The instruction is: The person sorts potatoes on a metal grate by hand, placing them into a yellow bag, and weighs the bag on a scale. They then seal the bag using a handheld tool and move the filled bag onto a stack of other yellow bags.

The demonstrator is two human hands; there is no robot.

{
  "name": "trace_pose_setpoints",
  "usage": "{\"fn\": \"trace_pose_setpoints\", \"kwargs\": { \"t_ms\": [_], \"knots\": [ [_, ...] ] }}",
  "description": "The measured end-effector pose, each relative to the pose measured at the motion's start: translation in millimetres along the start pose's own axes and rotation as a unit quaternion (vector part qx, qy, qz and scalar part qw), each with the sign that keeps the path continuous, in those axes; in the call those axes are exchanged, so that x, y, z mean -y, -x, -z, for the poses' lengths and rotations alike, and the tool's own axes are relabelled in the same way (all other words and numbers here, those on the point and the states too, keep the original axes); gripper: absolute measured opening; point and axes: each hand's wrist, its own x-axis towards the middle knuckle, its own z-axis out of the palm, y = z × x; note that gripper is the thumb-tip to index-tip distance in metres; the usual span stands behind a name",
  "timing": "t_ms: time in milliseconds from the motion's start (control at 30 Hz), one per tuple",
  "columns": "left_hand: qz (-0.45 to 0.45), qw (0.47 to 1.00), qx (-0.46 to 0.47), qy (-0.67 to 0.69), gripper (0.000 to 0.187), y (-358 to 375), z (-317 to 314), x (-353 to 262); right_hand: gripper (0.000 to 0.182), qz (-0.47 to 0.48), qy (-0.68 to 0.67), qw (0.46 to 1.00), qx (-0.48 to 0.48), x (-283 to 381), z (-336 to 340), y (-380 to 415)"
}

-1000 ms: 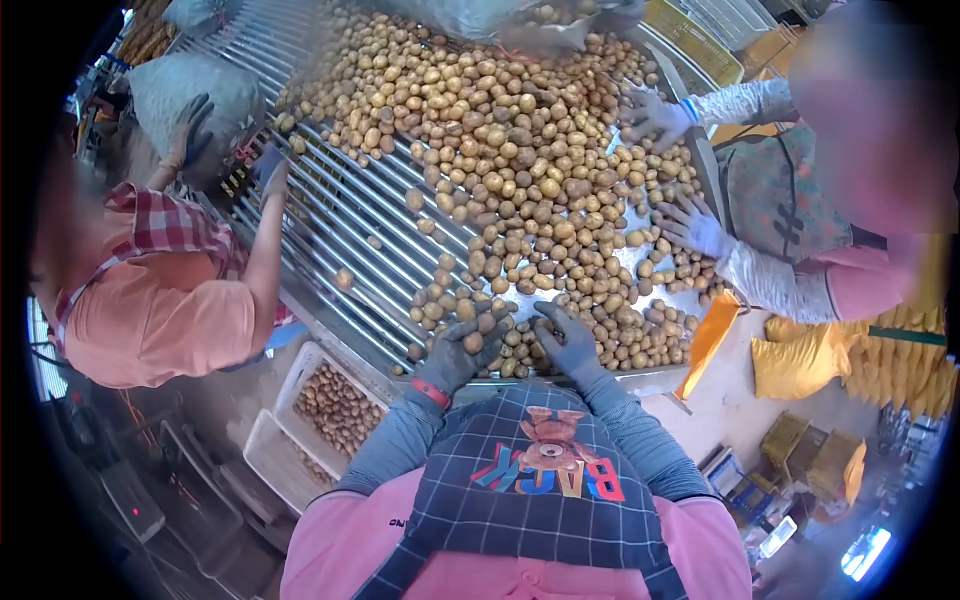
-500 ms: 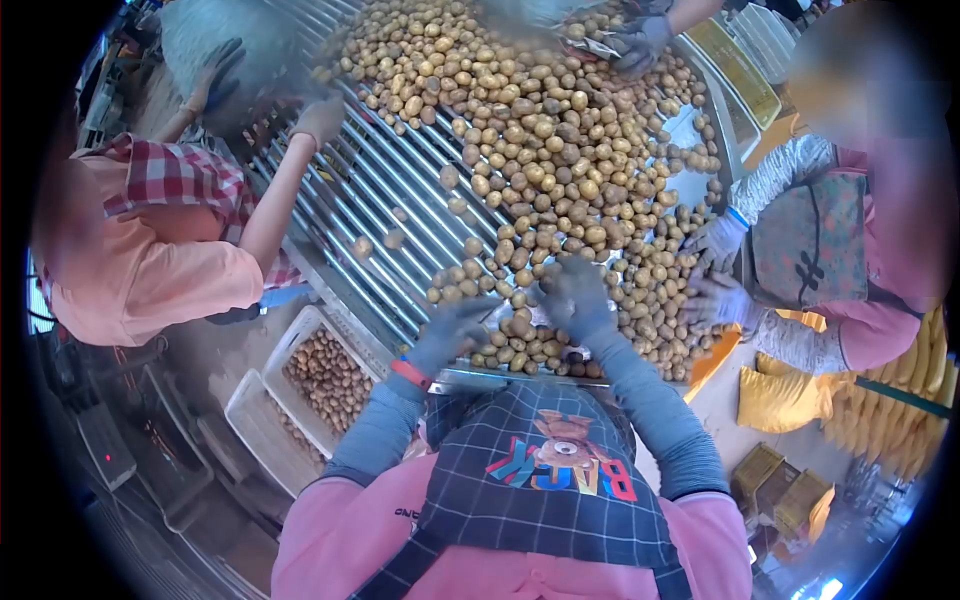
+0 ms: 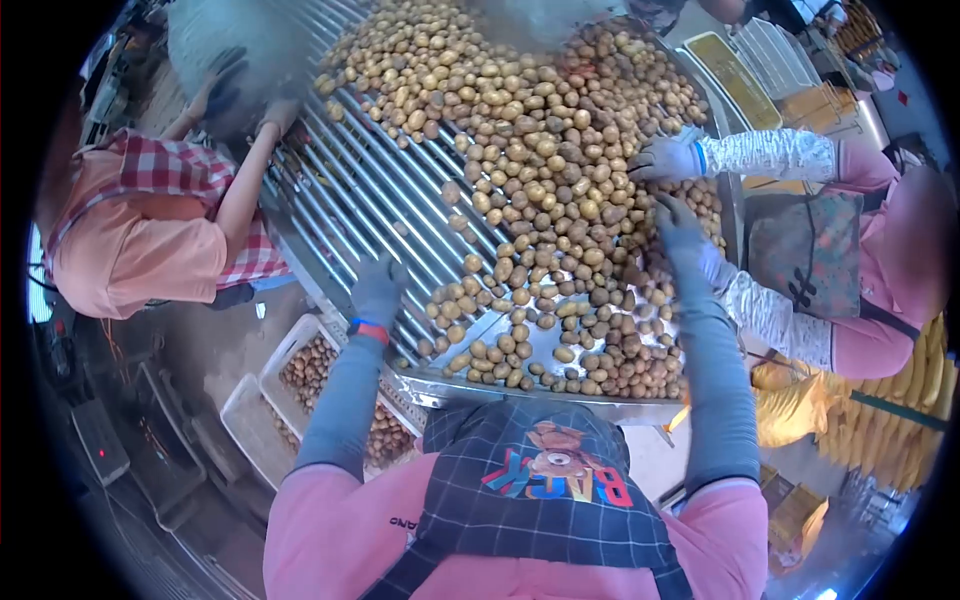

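Observation:
A big heap of brown potatoes (image 3: 540, 170) covers a metal roller table (image 3: 370, 190). My left hand (image 3: 378, 285), in a grey glove with a red wristband, lies on bare rollers at the table's left side, just left of the near potatoes. Its fingers are blurred and I see nothing in it. My right hand (image 3: 680, 225), also grey-gloved, is stretched far to the right, with fingers spread over potatoes by the right rim. A co-worker's gloved hand (image 3: 668, 158) rests just above it.
The co-worker on the right wears white patterned sleeves (image 3: 775, 155). Another person in an orange and plaid shirt (image 3: 150, 240) at the left touches the table edge and a grey sack (image 3: 210, 40). White crates of potatoes (image 3: 300, 370) stand below left. Yellow sacks (image 3: 900, 400) lie at right.
My hands have spread apart from the near potatoes: the left went left onto bare rollers, the right reached out to the right rim. The right co-worker's hand moved up the pile.

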Motion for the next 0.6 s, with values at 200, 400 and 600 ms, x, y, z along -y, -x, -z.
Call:
{"fn": "trace_pose_setpoints", "kwargs": {
  "t_ms": [200, 400, 600],
  "knots": [
    [-0.036, 0.996, 0.053, 0.066, 0.032, 65.6, -27.3, -31.0, 0.054, 0.103, 0.328, 0.931, 0.123, 116.8, -144.1, 78.7],
    [0.028, 0.972, 0.009, 0.233, 0.026, 55.7, -26.3, -28.4, 0.032, 0.34, 0.094, 0.904, 0.241, 19.0, -76.3, 149.2],
    [0.052, 0.867, 0.08, 0.49, 0.029, -56.1, 19.4, -43.3, 0.027, 0.097, 0.39, 0.913, 0.063, -54.5, -11.6, 51.5]
  ]
}}
